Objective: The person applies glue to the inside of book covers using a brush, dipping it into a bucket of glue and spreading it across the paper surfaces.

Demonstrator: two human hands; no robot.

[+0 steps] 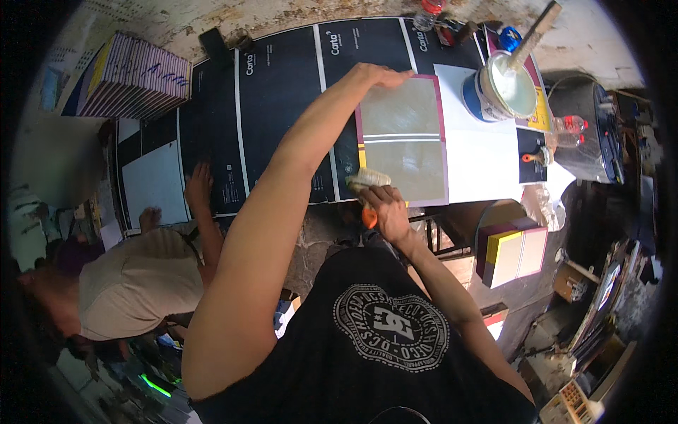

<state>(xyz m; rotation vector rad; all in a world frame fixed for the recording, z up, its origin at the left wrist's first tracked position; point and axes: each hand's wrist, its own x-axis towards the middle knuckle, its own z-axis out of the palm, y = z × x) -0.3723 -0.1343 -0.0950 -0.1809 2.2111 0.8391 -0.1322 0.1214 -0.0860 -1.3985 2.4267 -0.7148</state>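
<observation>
A cover sheet with grey-beige panels, purple edges and pale strips across its middle lies on the worktable, partly over a white sheet. My left hand reaches to its far edge, fingers stretched out flat at the far left corner. Nearer to me, my right hand grips a wide brush with an orange handle end. The pale bristles are at the cover's near left side; whether they touch it I cannot tell. A bucket of white paste, with a wooden handle standing in it, is to the right.
A smaller brush lies right of the white sheet. Below the table's right end sits a stack of finished covers. A striped stack of books stands far left. At the left, a co-worker leans over the black-topped table.
</observation>
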